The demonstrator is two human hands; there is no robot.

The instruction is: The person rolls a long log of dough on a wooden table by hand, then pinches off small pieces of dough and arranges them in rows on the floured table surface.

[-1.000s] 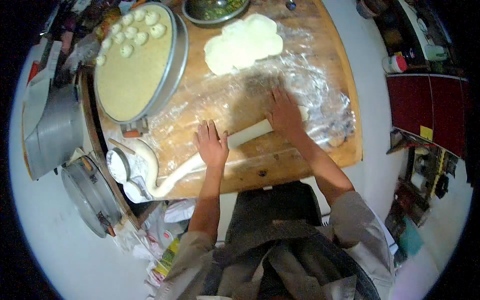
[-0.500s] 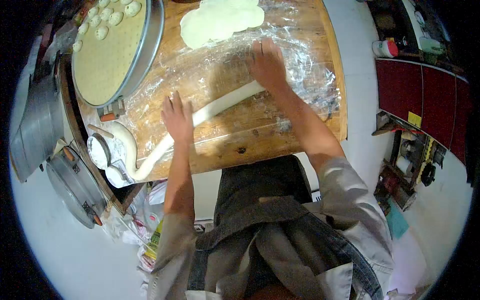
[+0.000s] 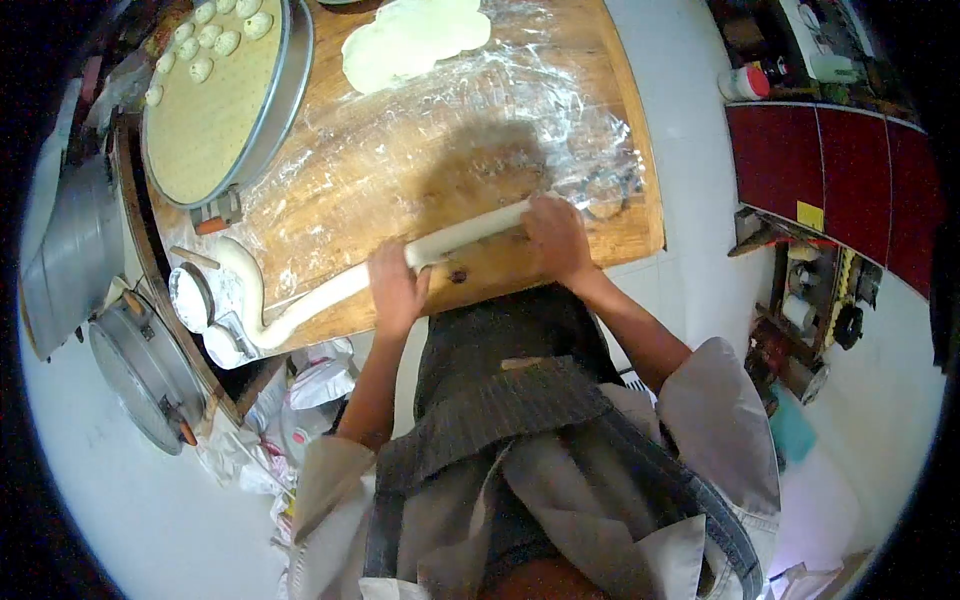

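Note:
A long pale dough rope (image 3: 465, 234) lies across the wooden table near its front edge. At its left it bends up in a curve beside the white bowls. My left hand (image 3: 396, 286) is closed over the middle of the rope, thumb to the right. Around the rope's right end my right hand (image 3: 557, 237) is curled, hiding the tip. Beyond both hands, a flat sheet of rolled dough (image 3: 410, 42) rests on the floured table (image 3: 350, 150).
Top left stands a large round steamer tray (image 3: 215, 130) with several small filled buns (image 3: 228, 43). A white bowl (image 3: 190, 298) of flour and a smaller dish (image 3: 224, 346) sit at the table's left corner. Another round metal steamer (image 3: 140, 370) is lower left. Dark red cabinets (image 3: 775, 155) are at right.
Both hands have come back toward the table's front edge, the rope's right part with them. Fingers that lay stretched out are now curled over the dough. The whole view has shifted slightly.

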